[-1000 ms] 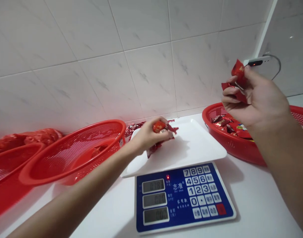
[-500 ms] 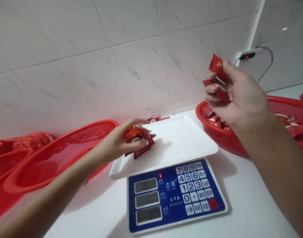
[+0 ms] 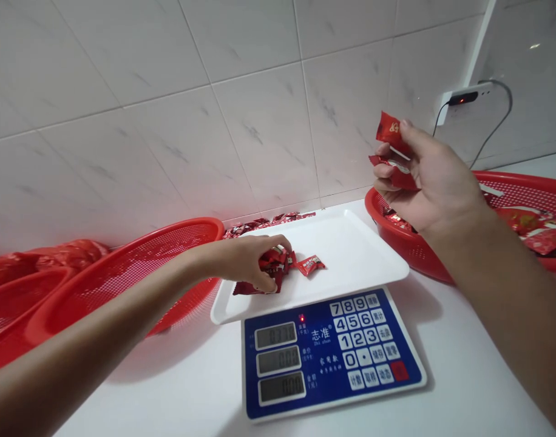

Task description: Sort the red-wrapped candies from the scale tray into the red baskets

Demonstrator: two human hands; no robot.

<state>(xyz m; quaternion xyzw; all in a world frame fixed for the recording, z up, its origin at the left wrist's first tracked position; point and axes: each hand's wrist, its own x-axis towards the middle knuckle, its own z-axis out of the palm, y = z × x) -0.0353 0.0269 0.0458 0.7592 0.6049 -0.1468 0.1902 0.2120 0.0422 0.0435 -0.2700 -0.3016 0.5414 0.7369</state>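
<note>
Low on the white tray [image 3: 342,237] of a blue digital scale [image 3: 323,370], my left hand [image 3: 248,261] curls its fingers round several red wrapped candies [image 3: 277,262]. One loose candy [image 3: 311,265] lies on the tray just right of those fingers. My right hand [image 3: 435,176] is raised in front of the tiled wall, closed on red wrapped candies. One candy [image 3: 391,129] is pinched between thumb and forefinger, and another [image 3: 403,174] sits lower in the curled fingers. The scale's upper display [image 3: 277,335] shows dim digits.
A red perforated basket [image 3: 187,233] stands left of the scale, with red plastic bags [image 3: 73,255] behind it. Another red basket [image 3: 410,252] on the right holds wrapped packets. More candies [image 3: 250,227] lie along the wall behind the tray. A white power strip [image 3: 446,100] with a cable is upper right.
My left hand has lowered its candies onto the tray, and one now lies apart to the right. The upper display's digits have changed. My right hand keeps its hold.
</note>
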